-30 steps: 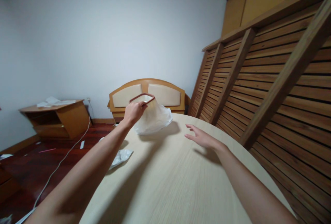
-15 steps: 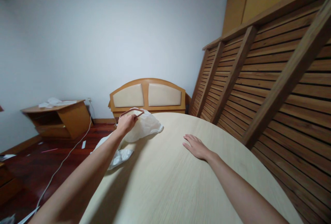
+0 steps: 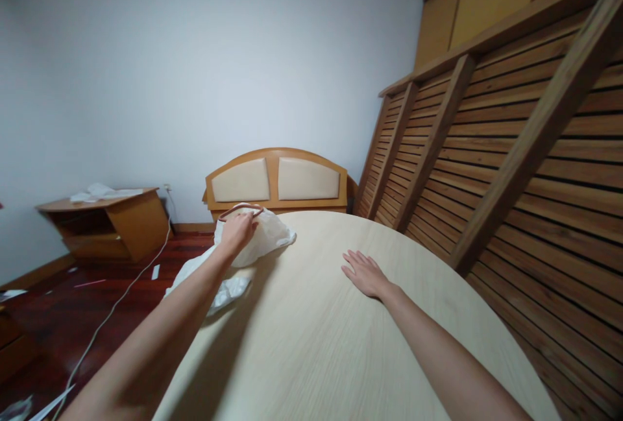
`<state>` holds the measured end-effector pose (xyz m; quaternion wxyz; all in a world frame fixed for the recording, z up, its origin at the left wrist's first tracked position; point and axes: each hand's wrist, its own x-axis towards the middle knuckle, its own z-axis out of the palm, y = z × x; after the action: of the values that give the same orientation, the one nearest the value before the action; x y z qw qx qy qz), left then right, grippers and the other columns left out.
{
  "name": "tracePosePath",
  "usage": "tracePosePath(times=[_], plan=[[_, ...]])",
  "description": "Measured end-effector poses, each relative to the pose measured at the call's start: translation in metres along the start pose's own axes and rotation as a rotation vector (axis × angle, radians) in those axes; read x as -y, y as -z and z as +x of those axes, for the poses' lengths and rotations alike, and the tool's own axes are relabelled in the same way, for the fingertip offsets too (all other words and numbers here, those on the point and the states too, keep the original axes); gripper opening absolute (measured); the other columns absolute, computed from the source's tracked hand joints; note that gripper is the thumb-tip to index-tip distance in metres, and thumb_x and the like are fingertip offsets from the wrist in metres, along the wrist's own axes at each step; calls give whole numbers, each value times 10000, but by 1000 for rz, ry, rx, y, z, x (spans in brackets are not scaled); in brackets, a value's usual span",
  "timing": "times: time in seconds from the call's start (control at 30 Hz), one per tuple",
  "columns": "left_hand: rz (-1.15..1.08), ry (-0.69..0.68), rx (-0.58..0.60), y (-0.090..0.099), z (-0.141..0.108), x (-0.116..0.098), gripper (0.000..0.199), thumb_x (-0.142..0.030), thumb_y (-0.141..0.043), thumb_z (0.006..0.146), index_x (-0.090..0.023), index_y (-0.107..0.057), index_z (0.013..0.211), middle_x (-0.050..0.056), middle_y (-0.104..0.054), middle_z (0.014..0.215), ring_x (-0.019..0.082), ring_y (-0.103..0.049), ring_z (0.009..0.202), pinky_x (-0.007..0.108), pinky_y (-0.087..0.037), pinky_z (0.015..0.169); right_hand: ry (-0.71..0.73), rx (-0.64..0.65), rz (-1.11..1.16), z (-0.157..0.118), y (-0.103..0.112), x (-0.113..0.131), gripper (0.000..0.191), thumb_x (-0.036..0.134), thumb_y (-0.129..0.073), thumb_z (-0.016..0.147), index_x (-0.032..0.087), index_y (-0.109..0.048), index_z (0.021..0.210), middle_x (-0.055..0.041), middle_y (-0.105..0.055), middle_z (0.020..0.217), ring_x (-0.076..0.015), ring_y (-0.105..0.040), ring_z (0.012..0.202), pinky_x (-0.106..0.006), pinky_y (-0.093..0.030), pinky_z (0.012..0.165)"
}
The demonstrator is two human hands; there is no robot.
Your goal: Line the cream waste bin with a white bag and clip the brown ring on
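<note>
My left hand point(image 3: 237, 231) is closed on a thin brown rounded frame point(image 3: 228, 213), held over the far left part of the round table. I cannot make out what kind of thing the frame belongs to. Behind and under that hand lies a crumpled white plastic bag point(image 3: 265, 239), with more of it point(image 3: 228, 292) spread near the table's left edge, partly hidden by my forearm. On the pale wood-grain tabletop point(image 3: 311, 317), my right hand point(image 3: 366, 275) rests palm down, fingers spread and holding nothing.
Past the table stands a headboard point(image 3: 275, 204) with two cream panels. Wooden slatted panels point(image 3: 487, 148) lean along the right side. At left, a low cabinet point(image 3: 136, 223) carries white sheets or bags point(image 3: 100, 192). A white cable point(image 3: 121, 298) crosses the dark red floor.
My left hand and the brown frame have shifted slightly left, and the white bag's right end has moved left with them. The right hand stays flat on the table.
</note>
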<state>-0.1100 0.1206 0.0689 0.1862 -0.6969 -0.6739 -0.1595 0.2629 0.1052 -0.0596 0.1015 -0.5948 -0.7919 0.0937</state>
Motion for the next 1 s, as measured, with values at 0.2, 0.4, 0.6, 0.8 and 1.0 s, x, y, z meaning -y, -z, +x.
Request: tracePosePath(times=[0.2, 0.4, 0.6, 0.8, 1.0], plan=[[-143, -192, -148, -20, -36, -71, 556, -333, -494, 934, -86, -444, 1430, 195, -366, 1560, 328, -296, 1462, 441, -234, 1205, -44, 18, 6, 5, 2, 6, 718, 587, -331, 955, 161, -355, 1533, -92, -247, 1633, -312, -181, 1509, -523, -120, 1209], [-380, -370, 331, -73, -91, -144, 564, -464, -389, 974, -164, -455, 1447, 146, -365, 1578, 323, -316, 1466, 495, -301, 1182, -25, -58, 7, 3, -1, 14, 675, 528, -380, 948, 123, -420, 1487, -135, -317, 1602, -304, -225, 1492, -503, -119, 1204], [-409, -371, 393, -93, -95, -148, 583, -498, -349, 982, -198, -425, 1476, 136, -326, 1599, 352, -263, 1484, 566, -246, 1184, 190, -37, 59, -6, -6, 23, 654, 542, -420, 933, 168, -470, 1467, -100, -379, 1577, -267, -285, 1473, -451, -155, 1208], [-442, -420, 388, -91, -99, -137, 522, -432, -391, 974, -201, -490, 1432, 107, -395, 1569, 295, -319, 1469, 475, -275, 1195, 220, 16, 80, -11, -11, 32, 693, 581, -408, 936, 186, -421, 1504, -92, -317, 1608, -276, -228, 1497, -468, -132, 1212], [-415, -368, 353, -89, -105, -138, 522, -453, -407, 962, -210, -504, 1414, 119, -410, 1558, 341, -324, 1458, 554, -282, 1171, 207, 39, 88, -16, -10, 35, 710, 598, -417, 929, 192, -411, 1512, -89, -297, 1616, -282, -208, 1503, -467, -117, 1216]])
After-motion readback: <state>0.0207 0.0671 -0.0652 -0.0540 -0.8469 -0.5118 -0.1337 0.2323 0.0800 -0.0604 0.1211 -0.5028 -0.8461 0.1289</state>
